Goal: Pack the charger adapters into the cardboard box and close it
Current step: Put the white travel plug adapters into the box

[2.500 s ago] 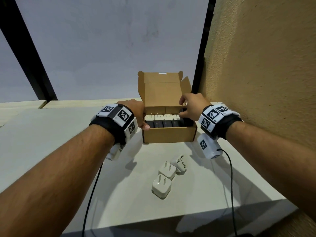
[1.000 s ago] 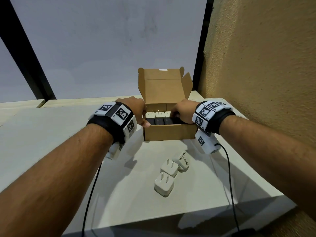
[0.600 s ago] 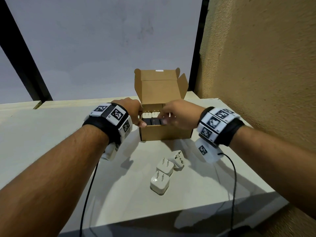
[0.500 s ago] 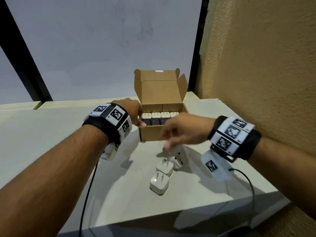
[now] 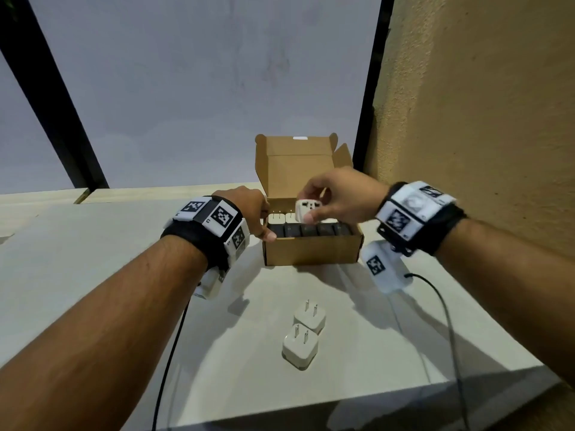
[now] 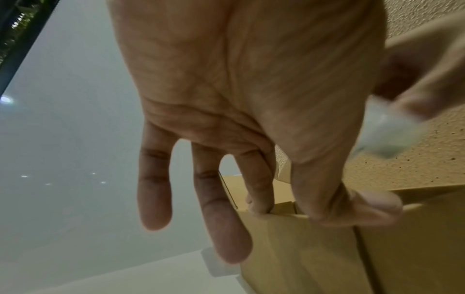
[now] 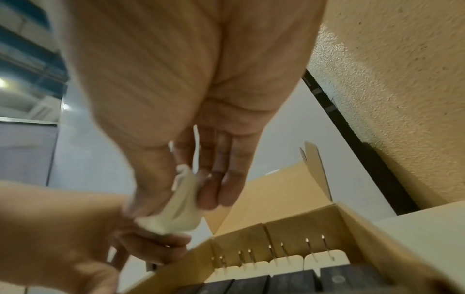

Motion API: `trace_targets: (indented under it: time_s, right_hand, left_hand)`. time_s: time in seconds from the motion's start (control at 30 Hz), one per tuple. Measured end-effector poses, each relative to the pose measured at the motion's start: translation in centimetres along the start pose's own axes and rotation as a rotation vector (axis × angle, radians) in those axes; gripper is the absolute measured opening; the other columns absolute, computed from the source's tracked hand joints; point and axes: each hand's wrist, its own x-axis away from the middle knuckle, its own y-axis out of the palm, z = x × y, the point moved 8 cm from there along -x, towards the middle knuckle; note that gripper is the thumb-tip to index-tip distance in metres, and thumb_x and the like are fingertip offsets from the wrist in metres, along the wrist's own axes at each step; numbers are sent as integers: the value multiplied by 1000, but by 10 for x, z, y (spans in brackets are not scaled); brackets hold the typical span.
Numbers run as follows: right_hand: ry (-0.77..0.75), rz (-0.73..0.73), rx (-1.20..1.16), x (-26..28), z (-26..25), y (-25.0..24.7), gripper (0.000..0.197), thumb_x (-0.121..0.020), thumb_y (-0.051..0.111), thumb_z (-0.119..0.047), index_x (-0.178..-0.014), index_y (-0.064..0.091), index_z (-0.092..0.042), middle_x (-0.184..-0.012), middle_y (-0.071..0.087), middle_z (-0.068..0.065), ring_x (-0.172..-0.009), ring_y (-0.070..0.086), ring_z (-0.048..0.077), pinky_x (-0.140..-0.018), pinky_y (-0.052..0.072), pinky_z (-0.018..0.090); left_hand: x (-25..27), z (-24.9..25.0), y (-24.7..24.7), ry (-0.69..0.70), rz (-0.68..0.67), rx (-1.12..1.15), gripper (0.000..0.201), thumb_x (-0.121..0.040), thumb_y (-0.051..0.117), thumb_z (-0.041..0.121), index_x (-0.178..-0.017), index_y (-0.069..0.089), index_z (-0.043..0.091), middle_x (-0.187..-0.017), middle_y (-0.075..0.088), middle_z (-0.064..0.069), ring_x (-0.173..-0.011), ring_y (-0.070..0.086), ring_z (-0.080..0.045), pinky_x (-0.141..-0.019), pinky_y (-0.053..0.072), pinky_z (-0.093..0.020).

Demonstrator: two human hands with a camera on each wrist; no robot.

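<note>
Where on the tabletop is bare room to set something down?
Bare tabletop lies left of the cardboard box, beyond the left hand. A narrower strip runs between the box and the two loose adapters. Crowded: inside the box, and under the right hand.

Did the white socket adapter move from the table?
Yes. The right hand has lifted the white socket adapter from beside the two plugs up over the cardboard box.
</note>
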Motion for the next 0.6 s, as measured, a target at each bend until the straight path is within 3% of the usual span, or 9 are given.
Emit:
trace_targets:
  time_s: [0.1,0.23,0.3,0.47,0.6]
  right_hand:
    - [75,66,42,-36,4,11,39,-79,75,-34,-114,65,-21,-103,66,-6,-91,61,11,-76,46,23]
    - [124,26,152,-66,3,36,35,-83,72,-27,-116,64,-16,-113,65,4,-100,61,21,-80,47,28]
    - [151,-23,220,-74,4,47,31,-84,71,-26,-112,65,-14,-110,65,7,-100,62,26,-78,48,30]
    - [173,-50,266,-81,8,55,27,-89,65,-23,-114,67,-14,-108,68,7,-97,64,25,-80,50,30]
    - [125,-34,233,-79,7,58,31,-91,62,-22,-121,65,-18,-116,67,4,-101,61,22,-82,46,29]
  left_hand:
    - [-4,-1,1,-4,7,-2,59,-71,69,62,-119,64,28,-101,69,5,-88,59,-20,-75,46,-33]
    - [-1,-4,0,-19,13,21,53,-74,68,60,-113,65,24,-69,57,6,-77,58,-20,-71,44,-31]
    - [-1,-5,2,-16,17,28,53,-75,68,60,-114,65,24,-64,53,7,-75,58,-20,-71,45,-31]
    - [-5,-6,3,-17,40,26,57,-71,70,62,-113,67,23,-96,70,2,-90,64,-23,-82,52,-36]
    - [-6,-6,4,-15,41,12,60,-70,70,62,-117,66,24,-103,71,1,-93,65,-24,-86,53,-39]
